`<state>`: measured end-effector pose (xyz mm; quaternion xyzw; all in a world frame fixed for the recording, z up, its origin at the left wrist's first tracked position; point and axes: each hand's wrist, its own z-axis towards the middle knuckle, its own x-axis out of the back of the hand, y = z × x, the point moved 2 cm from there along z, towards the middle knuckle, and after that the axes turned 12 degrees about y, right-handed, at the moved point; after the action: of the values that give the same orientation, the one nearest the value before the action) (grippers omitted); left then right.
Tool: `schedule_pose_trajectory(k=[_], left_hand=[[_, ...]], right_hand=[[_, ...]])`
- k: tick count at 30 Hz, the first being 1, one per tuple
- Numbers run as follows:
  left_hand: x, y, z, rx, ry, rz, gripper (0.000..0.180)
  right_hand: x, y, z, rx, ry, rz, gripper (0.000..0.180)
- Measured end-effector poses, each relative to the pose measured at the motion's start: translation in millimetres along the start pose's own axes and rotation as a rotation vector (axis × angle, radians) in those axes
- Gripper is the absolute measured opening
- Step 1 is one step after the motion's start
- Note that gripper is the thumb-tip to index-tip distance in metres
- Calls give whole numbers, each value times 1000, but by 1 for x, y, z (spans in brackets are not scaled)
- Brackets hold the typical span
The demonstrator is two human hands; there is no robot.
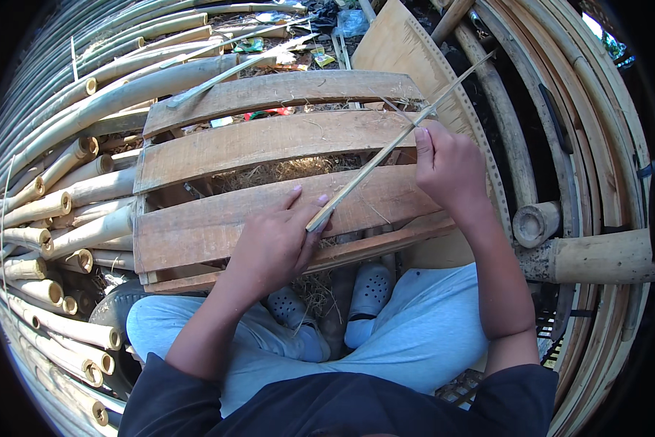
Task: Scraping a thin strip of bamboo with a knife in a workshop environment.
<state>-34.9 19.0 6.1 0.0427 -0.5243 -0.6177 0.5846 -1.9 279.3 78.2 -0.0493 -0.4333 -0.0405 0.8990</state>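
Observation:
A long, narrow bamboo strip (371,164) slants over the wooden slat bench (218,156) from near my lap toward the far right. My left hand (269,244) is closed around its near end, low over the nearest wide slat. Farther along, my right hand (450,164) makes a fist, its thumb and forefinger against the strip. A thin, dark, blade-like sliver (391,104) sticks out to the left beside that thumb. Whatever sits inside the right fist is hidden by the fingers.
Stacked bamboo poles (87,189) crowd the left side. Another pale strip (218,79) rests on the bench's far slat. A plywood sheet (407,47) leans behind it. To the right stand a thick bamboo post (597,258) and long wooden lengths (597,109). Shavings lie below.

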Motion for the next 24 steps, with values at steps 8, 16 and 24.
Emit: schedule_pose_trajectory(k=[8,16,24], left_hand=[[-5,1,-7,-78,11,119,46],[-1,-3,-3,-18,-92,136,45],[3,4,1,-7,-23,9,34]], right_hand=[[2,-16,-17,-26,-47,-35,28],[4,-49,-30,157,-147,231,28],[3,-46,-27,151,-84,62,30]])
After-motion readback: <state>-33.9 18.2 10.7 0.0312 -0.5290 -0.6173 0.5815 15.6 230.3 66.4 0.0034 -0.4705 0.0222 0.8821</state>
